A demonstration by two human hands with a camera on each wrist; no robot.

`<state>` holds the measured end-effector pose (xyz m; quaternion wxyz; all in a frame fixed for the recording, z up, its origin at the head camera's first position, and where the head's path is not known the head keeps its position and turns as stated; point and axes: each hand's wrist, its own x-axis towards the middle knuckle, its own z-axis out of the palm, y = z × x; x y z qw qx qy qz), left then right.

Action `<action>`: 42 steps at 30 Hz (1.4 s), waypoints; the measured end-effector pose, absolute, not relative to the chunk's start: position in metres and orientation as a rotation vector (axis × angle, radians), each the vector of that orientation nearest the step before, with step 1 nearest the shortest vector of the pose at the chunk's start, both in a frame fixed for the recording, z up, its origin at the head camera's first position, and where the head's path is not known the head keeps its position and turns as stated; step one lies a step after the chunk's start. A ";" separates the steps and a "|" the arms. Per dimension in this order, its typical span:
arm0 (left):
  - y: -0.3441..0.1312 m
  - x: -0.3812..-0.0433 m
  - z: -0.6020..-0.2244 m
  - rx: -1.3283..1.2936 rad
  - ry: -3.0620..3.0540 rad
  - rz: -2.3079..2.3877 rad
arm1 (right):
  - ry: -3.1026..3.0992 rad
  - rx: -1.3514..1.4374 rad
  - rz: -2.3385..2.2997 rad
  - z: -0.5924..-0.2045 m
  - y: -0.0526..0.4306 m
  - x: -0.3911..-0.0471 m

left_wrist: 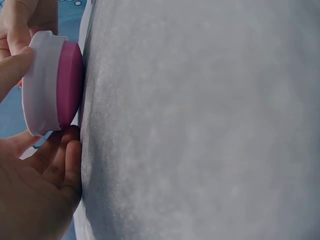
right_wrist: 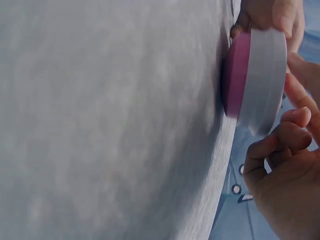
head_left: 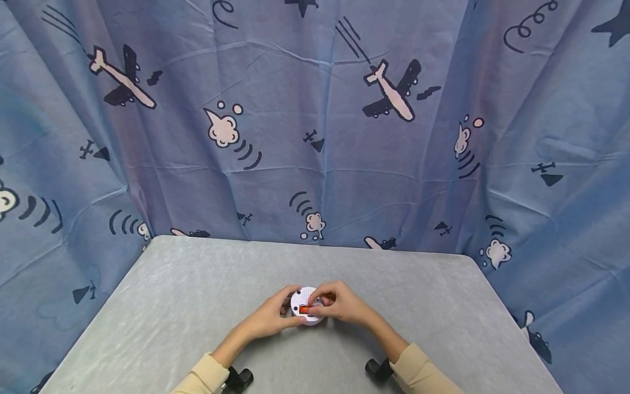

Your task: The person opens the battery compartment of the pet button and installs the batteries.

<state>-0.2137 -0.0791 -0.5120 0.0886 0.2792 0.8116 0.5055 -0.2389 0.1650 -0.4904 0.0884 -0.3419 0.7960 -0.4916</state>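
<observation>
A small round device [head_left: 305, 295], white with a perforated face, sits face up on the table. Its pink base [left_wrist: 70, 82] rests against the tabletop in the left wrist view. My left hand [head_left: 269, 316] grips it from the left, thumb at the near rim and fingers round the far side. An orange-red battery [head_left: 304, 310] shows in the slot on the face. Thumb and index finger of my right hand [head_left: 346, 304] pinch at this battery, covering its right end. In the right wrist view the other fingers [right_wrist: 285, 137] curl beside the device's white rim [right_wrist: 265, 75].
The grey-white table [head_left: 206, 273] spreads out on all sides of the hands. Behind it hangs a blue curtain [head_left: 275, 197] printed with planes and clouds. Black wrist mounts [head_left: 238, 378] sit under both cuffs, close to the tabletop.
</observation>
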 end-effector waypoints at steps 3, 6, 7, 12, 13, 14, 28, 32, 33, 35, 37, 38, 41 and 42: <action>-0.079 -0.214 -0.512 0.834 2.413 1.520 | 2.342 -0.992 -1.540 -0.491 0.172 -0.241; -0.079 -0.214 -0.512 0.836 2.402 1.538 | 2.384 -0.988 -1.546 -0.493 0.180 -0.244; -0.079 -0.214 -0.512 0.836 2.401 1.542 | 2.392 -0.989 -1.538 -0.492 0.182 -0.244; -0.080 -0.214 -0.513 0.834 2.406 1.532 | 2.351 -1.005 -1.425 -0.492 0.190 -0.246; -0.080 -0.214 -0.513 0.833 2.411 1.525 | 2.326 -1.015 -1.408 -0.492 0.191 -0.247; -0.080 -0.214 -0.513 0.832 2.414 1.521 | 2.303 -1.025 -1.393 -0.492 0.191 -0.247; -0.080 -0.212 -0.509 0.857 2.385 1.560 | 2.268 -1.136 -1.234 -0.489 0.174 -0.238; -0.081 -0.213 -0.511 0.880 2.391 1.529 | 2.294 -1.113 -1.158 -0.487 0.174 -0.237; -0.081 -0.213 -0.511 0.884 2.390 1.520 | 2.288 -1.104 -1.150 -0.486 0.174 -0.237; -0.081 -0.214 -0.511 0.882 2.392 1.503 | 2.274 -1.084 -1.141 -0.484 0.174 -0.236; -0.081 -0.215 -0.511 0.882 2.399 1.484 | 2.262 -1.067 -1.140 -0.483 0.174 -0.236; -0.081 -0.215 -0.511 0.886 2.406 1.475 | 2.256 -1.064 -1.141 -0.483 0.174 -0.236; -0.082 -0.217 -0.510 0.897 2.413 1.453 | 2.246 -1.052 -1.150 -0.483 0.175 -0.236; -0.082 -0.218 -0.510 0.906 2.413 1.448 | 2.243 -1.055 -1.151 -0.483 0.175 -0.236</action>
